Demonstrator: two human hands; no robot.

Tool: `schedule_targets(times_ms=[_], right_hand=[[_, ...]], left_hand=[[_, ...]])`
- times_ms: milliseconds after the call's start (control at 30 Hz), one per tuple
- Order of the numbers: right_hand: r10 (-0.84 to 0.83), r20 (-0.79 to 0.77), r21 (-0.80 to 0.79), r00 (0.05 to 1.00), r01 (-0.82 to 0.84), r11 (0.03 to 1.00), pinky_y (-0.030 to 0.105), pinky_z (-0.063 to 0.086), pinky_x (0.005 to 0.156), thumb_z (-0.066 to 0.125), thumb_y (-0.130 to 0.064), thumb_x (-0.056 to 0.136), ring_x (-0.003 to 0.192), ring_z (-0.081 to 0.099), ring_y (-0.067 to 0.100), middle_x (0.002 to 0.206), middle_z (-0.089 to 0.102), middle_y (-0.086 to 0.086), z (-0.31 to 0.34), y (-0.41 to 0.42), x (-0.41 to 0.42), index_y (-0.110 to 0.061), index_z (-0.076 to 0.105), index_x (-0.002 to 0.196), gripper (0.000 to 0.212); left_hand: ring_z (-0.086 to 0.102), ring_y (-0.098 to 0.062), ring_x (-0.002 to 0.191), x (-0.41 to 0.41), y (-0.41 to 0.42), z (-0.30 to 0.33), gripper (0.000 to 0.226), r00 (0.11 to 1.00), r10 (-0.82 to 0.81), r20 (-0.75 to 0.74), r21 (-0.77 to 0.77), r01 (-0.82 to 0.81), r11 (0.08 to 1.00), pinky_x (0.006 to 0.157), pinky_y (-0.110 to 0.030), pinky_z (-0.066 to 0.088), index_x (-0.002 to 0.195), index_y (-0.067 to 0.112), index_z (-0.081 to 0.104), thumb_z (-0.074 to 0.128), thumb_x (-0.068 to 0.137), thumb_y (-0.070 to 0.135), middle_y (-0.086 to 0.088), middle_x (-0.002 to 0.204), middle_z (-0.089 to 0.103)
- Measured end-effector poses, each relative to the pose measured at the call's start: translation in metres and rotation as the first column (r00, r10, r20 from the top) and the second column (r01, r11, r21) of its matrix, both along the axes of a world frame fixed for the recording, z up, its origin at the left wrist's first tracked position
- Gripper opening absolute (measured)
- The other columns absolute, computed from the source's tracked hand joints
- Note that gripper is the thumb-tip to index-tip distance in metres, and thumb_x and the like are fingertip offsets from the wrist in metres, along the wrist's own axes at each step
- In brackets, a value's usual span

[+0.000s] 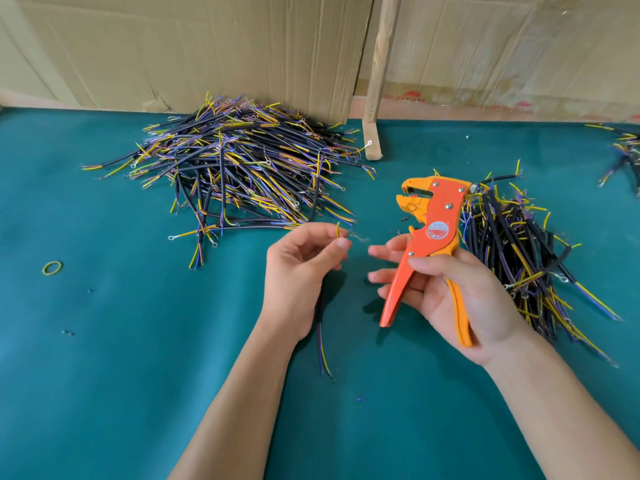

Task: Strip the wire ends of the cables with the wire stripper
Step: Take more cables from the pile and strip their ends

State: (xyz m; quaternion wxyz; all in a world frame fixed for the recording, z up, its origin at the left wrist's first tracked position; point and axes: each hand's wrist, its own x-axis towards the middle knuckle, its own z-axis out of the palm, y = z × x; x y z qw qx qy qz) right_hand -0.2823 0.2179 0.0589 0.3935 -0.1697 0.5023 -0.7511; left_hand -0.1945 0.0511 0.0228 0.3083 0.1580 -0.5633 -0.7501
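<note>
**Cable in one hand, stripper in the other**

The left hand point(301, 268) pinches a cable point(321, 336) by its yellow wire end above the green surface point(121, 358). The right hand point(453, 296) grasps the wire stripper point(427, 237). Beyond lie two cable piles point(235, 168).

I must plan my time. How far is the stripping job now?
Uncertain which pile is finished: a big cable pile lies behind, another right. In hand: left hand pinches one black cable; right hand holds the orange wire stripper, empty.
</note>
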Motion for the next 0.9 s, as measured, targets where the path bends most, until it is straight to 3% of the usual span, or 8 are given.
schedule_targets(times_ms=[167,333,633,900], right_hand=[[0.180,0.081,0.137,0.980,-0.190,0.972,0.042,0.060,0.073,0.068,-0.014,0.079,0.085,0.070,0.042,0.102,0.067,0.035,0.005,0.010,-0.004,0.002,0.068,0.109,0.034],[0.282,0.116,0.175,0.952,-0.299,0.938,0.044,0.059,0.073,0.068,-0.008,0.080,0.081,0.068,0.041,0.095,0.065,0.030,0.003,0.005,0.008,0.002,0.065,0.110,0.032],[0.236,0.153,0.110,0.960,-0.254,0.961,0.045,0.059,0.073,0.076,-0.004,0.076,0.077,0.066,0.040,0.090,0.063,0.027,-0.002,-0.008,0.023,0.001,0.064,0.110,0.036],[0.214,0.099,0.107,0.972,-0.225,0.969,0.041,0.057,0.065,0.074,-0.007,0.081,0.070,0.062,0.035,0.082,0.061,0.022,-0.005,-0.013,0.027,-0.009,0.071,0.094,0.014]], left_hand=[[0.057,-0.015,0.068,0.001,-0.004,0.006,0.018,0.997,0.015,-0.081,0.202,0.002,0.979,0.065,-0.021,0.046,0.081,0.012,0.069,0.070,0.079,-0.007,-0.005,0.081,0.070],[0.054,-0.014,0.066,0.001,-0.006,0.007,0.020,0.996,0.036,-0.075,0.245,-0.017,0.969,0.065,-0.021,0.043,0.079,0.010,0.066,0.068,0.080,-0.009,-0.002,0.079,0.068],[0.055,-0.015,0.072,0.000,-0.007,0.004,0.020,0.996,0.026,-0.082,0.233,-0.006,0.972,0.068,-0.022,0.044,0.078,0.010,0.064,0.073,0.074,-0.007,-0.001,0.077,0.065],[0.058,-0.012,0.069,-0.001,-0.007,0.001,0.022,0.995,0.010,-0.096,0.204,0.010,0.979,0.067,-0.021,0.046,0.074,0.018,0.072,0.075,0.072,-0.004,-0.002,0.074,0.066]])
